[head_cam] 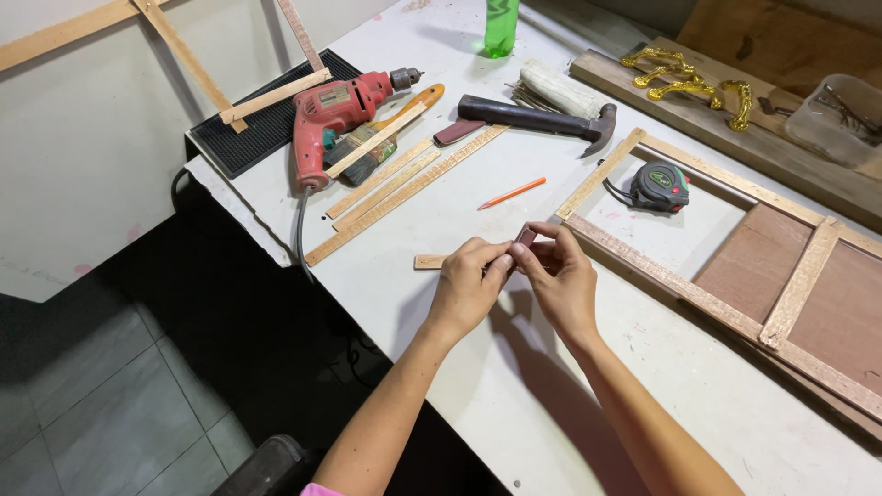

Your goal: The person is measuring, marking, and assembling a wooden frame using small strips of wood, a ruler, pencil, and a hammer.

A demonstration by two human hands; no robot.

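Hands meet at the middle of the white worktable. The left hand and the right hand are both closed, fingertips pinching a small dark reddish-brown block between them, held just above the table surface. A short strip of pale wood lies on the table just left of the left hand, its right end hidden behind the fingers; whether the hand touches it cannot be told.

Immediately right of the hands lies a wooden frame with cross-members and brown panels, its near-left corner close to the right hand. Inside the frame's open section sits a tape measure, dark with green trim.

Farther away, an orange pencil lies on the table beyond the hands. Beyond that, a hammer with a dark handle rests beside a bundle of pale fibres. To the far left, a red electric drill lies partly on a black ribbed mat, with a paintbrush and several long wooden strips beside it. A green plastic bottle stands at the far edge. At far right, gold-coloured handles lie on a plank, near a clear plastic tub.
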